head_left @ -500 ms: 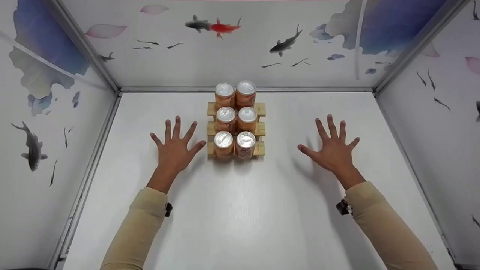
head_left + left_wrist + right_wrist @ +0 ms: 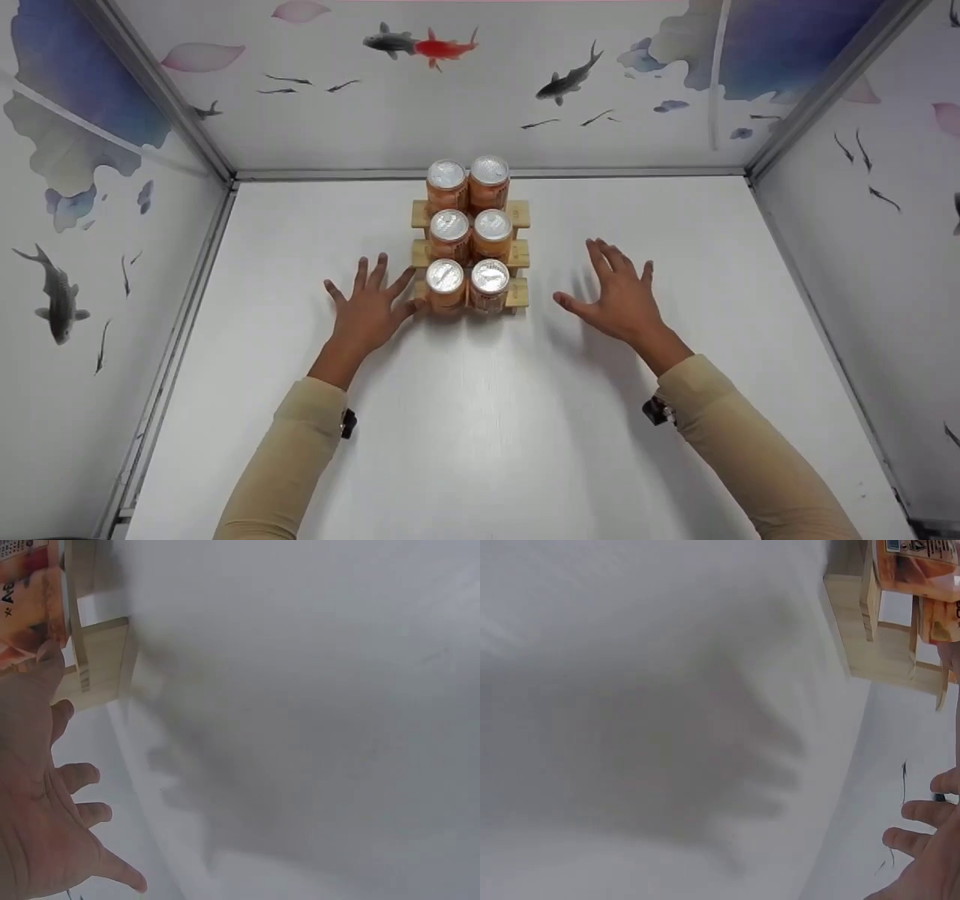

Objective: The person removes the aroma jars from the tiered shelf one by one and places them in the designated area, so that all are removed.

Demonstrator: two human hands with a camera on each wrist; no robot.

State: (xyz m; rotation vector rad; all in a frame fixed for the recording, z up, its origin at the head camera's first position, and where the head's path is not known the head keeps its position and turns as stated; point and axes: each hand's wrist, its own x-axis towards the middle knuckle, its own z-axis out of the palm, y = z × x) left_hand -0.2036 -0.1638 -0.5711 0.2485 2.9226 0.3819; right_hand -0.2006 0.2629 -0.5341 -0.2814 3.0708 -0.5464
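Several orange cans with silvery tops stand in two columns on a stepped wooden rack [image 2: 518,292], at the back middle of the table. The front-left can [image 2: 445,294] has my left hand [image 2: 365,319] beside it, fingers spread, the thumb at the rack's left end. In the left wrist view the thumb tip [image 2: 49,652] overlaps an orange can [image 2: 34,604]; whether it touches cannot be told. Right of the rack, my right hand [image 2: 626,304] hovers with fingers extended and a gap to the cans. In the right wrist view its fingers [image 2: 928,811] show at the right edge, holding nothing.
The white table [image 2: 465,435] is bounded by a back wall panel [image 2: 480,105] and side panels painted with fish and leaves. The rack stands close to the back edge. A small black device [image 2: 658,411] sits at the right cuff, another [image 2: 348,423] at the left.
Both hands have moved inward toward the rack, the right one farther, with its fingers drawn closer together. The left thumb has come up to the rack's left end. The cans stay in place.
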